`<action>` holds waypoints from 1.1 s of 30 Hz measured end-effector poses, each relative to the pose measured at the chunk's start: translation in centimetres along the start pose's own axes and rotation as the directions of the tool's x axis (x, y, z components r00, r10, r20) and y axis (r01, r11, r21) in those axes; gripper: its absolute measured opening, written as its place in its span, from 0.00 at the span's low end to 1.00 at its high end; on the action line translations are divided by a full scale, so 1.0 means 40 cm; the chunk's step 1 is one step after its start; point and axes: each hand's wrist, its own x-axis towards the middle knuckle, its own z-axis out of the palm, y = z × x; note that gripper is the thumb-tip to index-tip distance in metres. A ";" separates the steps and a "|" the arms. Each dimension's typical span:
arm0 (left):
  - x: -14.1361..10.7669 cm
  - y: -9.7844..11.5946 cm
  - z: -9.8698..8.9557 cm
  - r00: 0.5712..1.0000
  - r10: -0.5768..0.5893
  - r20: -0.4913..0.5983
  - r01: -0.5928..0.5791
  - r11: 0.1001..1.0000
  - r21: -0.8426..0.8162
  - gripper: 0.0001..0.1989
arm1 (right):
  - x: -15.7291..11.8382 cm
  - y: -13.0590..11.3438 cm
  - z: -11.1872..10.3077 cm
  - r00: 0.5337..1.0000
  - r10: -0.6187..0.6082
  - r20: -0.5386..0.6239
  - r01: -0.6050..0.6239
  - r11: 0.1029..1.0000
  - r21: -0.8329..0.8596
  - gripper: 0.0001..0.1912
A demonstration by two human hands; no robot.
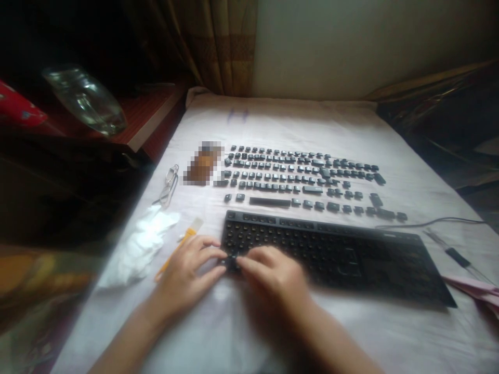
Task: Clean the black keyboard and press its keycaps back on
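Observation:
A black keyboard (pixel 390 265) lies on the white cloth, most of its key sockets bare. My left hand (pixel 191 267) is at its left end, fingers spread and the tips touching the edge beside the lower-left corner. Over that same corner, my right hand (pixel 275 270) has its thumb and fingers drawn together. Its fingertips meet a small dark keycap (pixel 234 255) there; whether they grip anything is hidden. Beyond the keyboard, loose black keycaps are laid out in rows, with the long space bar (pixel 270 202) in the nearest row.
Left of the keyboard lie a yellow-handled brush (pixel 188 234), a crumpled white cloth (pixel 144 239) and eyeglasses (pixel 169 182). A blurred-out brown item (pixel 202 165) sits behind them. At right are a cable (pixel 440 223) and a dark-handled tool (pixel 457 257). A glass jar (pixel 86 101) rests on the side furniture.

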 end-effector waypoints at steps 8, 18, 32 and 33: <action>-0.006 -0.001 0.012 0.997 -0.079 -0.003 0.079 0.994 -0.077 0.06 | 0.006 -0.012 0.022 0.995 -0.071 0.071 0.078 0.993 -0.088 0.10; -0.004 0.001 0.013 0.991 -0.133 0.017 0.134 0.981 -0.142 0.05 | 0.001 -0.014 0.021 0.990 -0.106 0.090 0.118 0.984 -0.132 0.11; -0.007 -0.003 0.018 0.993 -0.117 -0.002 0.116 0.984 -0.137 0.07 | 0.009 -0.017 0.032 0.996 -0.081 0.048 0.086 0.988 -0.128 0.09; -0.008 -0.004 0.017 0.993 -0.114 0.000 0.113 0.984 -0.136 0.08 | 0.010 -0.017 0.035 0.996 -0.072 0.043 0.076 0.989 -0.124 0.08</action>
